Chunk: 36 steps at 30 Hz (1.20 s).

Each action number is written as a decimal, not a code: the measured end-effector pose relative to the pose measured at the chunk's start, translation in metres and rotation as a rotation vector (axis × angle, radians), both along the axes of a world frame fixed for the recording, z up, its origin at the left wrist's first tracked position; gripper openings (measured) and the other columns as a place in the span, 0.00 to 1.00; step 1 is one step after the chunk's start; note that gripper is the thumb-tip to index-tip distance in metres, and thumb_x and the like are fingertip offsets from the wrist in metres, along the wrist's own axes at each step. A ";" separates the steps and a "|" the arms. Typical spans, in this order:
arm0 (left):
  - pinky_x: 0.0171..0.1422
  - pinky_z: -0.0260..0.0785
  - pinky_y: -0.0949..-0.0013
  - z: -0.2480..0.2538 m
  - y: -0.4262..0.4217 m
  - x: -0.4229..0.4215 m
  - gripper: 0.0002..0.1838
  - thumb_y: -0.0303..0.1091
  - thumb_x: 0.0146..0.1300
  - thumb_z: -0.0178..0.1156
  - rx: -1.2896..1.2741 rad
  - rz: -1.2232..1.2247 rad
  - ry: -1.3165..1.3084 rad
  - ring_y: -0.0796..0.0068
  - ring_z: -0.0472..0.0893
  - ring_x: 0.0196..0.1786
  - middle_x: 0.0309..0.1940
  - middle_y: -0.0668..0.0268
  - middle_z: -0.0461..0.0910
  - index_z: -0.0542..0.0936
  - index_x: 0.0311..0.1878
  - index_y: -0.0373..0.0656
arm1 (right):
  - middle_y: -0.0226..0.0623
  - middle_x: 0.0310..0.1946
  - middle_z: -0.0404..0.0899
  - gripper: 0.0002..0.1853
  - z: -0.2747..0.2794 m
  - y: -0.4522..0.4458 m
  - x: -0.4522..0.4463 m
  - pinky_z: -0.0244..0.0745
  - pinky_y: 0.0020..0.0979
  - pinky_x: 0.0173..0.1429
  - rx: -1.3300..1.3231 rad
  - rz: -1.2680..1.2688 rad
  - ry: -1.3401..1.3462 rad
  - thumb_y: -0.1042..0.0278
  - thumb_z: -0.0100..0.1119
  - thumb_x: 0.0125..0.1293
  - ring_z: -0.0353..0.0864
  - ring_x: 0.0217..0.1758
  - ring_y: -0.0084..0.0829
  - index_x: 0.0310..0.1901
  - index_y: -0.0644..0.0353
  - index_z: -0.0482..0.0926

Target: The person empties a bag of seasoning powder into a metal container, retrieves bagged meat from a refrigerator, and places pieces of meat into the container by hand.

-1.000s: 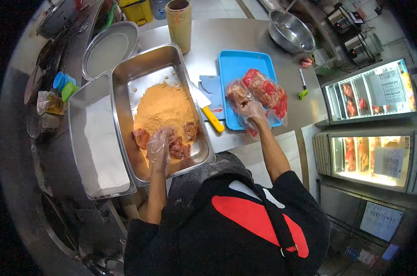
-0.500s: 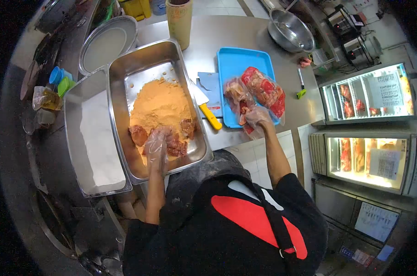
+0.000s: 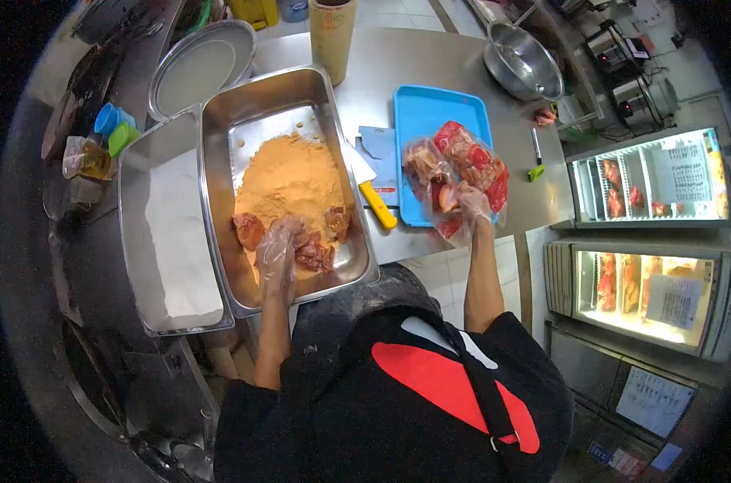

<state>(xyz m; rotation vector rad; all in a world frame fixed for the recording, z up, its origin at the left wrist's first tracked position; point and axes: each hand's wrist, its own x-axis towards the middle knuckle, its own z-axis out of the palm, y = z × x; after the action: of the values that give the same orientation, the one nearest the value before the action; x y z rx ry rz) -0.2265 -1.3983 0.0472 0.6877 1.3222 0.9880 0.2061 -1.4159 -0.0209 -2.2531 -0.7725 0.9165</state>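
Observation:
My left hand (image 3: 277, 253), in a clear plastic glove, is inside a deep steel pan (image 3: 353, 233) at the near edge of a mound of orange powder (image 3: 289, 177). Its curled fingers grip the side of a piece of raw meat (image 3: 313, 255). More raw meat (image 3: 249, 232) lies to its left and another piece (image 3: 335, 223) to its right, both partly coated. My right hand (image 3: 473, 203), also gloved, is closed on a clear plastic bag (image 3: 442, 181) of raw meat over a blue tray (image 3: 410, 209). Its fingertips are partly hidden by the bag.
A yellow-handled knife (image 3: 377, 204) lies between pan and tray, over a flat blue packet (image 3: 379, 153). Left of the pan is a steel pan of white powder (image 3: 184, 274). A round tray (image 3: 204, 68), a tall roll (image 3: 331, 40) and a steel bowl (image 3: 522, 64) stand farther back.
The view has shifted slightly. My left hand has moved a little against the meat in the powder. My right hand has shifted at the bag, and a pale piece of meat shows beside its fingers.

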 end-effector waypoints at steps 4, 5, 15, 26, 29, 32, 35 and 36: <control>0.53 0.77 0.64 -0.015 0.001 -0.008 0.14 0.37 0.67 0.58 0.024 0.033 -0.001 0.67 0.82 0.48 0.46 0.61 0.81 0.80 0.49 0.37 | 0.33 0.33 0.83 0.18 0.033 0.009 -0.040 0.77 0.29 0.40 0.146 0.019 0.020 0.58 0.66 0.62 0.81 0.35 0.25 0.46 0.63 0.81; 0.53 0.77 0.64 -0.027 0.002 -0.012 0.14 0.36 0.67 0.58 0.017 0.081 -0.088 0.67 0.81 0.48 0.46 0.62 0.81 0.80 0.49 0.38 | 0.32 0.33 0.83 0.17 0.036 0.011 -0.057 0.77 0.27 0.40 0.357 0.184 0.167 0.60 0.66 0.62 0.80 0.35 0.25 0.47 0.62 0.81; 0.58 0.72 0.65 0.017 0.014 -0.044 0.13 0.34 0.63 0.58 0.234 0.241 -0.095 0.67 0.79 0.51 0.46 0.61 0.80 0.82 0.43 0.33 | 0.44 0.36 0.84 0.13 0.092 0.034 -0.082 0.77 0.40 0.45 -0.019 0.047 -0.152 0.58 0.56 0.64 0.84 0.39 0.44 0.45 0.50 0.85; 0.55 0.74 0.63 -0.005 0.013 -0.031 0.15 0.37 0.70 0.56 0.188 0.064 0.117 0.68 0.82 0.48 0.48 0.60 0.81 0.81 0.49 0.34 | 0.46 0.49 0.79 0.22 -0.125 0.107 0.007 0.72 0.39 0.58 0.528 0.675 -0.188 0.51 0.47 0.69 0.80 0.52 0.42 0.53 0.59 0.76; 0.54 0.75 0.64 -0.004 0.013 -0.028 0.15 0.37 0.71 0.53 0.155 0.088 0.113 0.67 0.81 0.48 0.48 0.60 0.81 0.81 0.49 0.36 | 0.46 0.48 0.80 0.21 -0.114 0.114 0.004 0.73 0.39 0.57 0.442 0.750 -0.383 0.50 0.47 0.68 0.80 0.51 0.42 0.50 0.59 0.78; 0.54 0.76 0.63 -0.029 0.013 -0.039 0.15 0.38 0.72 0.53 0.241 -0.017 0.254 0.66 0.82 0.48 0.48 0.59 0.81 0.79 0.53 0.38 | 0.46 0.47 0.81 0.21 -0.064 0.104 -0.019 0.73 0.40 0.56 0.344 0.662 -0.486 0.50 0.47 0.67 0.81 0.51 0.42 0.49 0.59 0.78; 0.53 0.75 0.66 -0.034 0.013 -0.035 0.15 0.39 0.68 0.57 0.205 -0.052 0.299 0.69 0.82 0.47 0.45 0.60 0.81 0.81 0.47 0.36 | 0.47 0.46 0.81 0.20 -0.033 0.097 -0.036 0.74 0.40 0.56 0.250 0.604 -0.559 0.51 0.47 0.67 0.81 0.50 0.43 0.47 0.58 0.79; 0.53 0.75 0.66 -0.026 0.014 -0.030 0.15 0.38 0.68 0.58 0.166 -0.041 0.259 0.69 0.82 0.46 0.44 0.60 0.82 0.82 0.46 0.35 | 0.47 0.46 0.81 0.20 -0.027 0.097 -0.039 0.74 0.40 0.56 0.219 0.595 -0.572 0.51 0.47 0.67 0.81 0.50 0.43 0.47 0.58 0.80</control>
<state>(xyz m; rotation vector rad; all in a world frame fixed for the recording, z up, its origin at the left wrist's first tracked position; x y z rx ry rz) -0.2568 -1.3848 0.0216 0.9923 1.4540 1.0080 0.1666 -1.3191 -0.0479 -2.1249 -1.7691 0.3731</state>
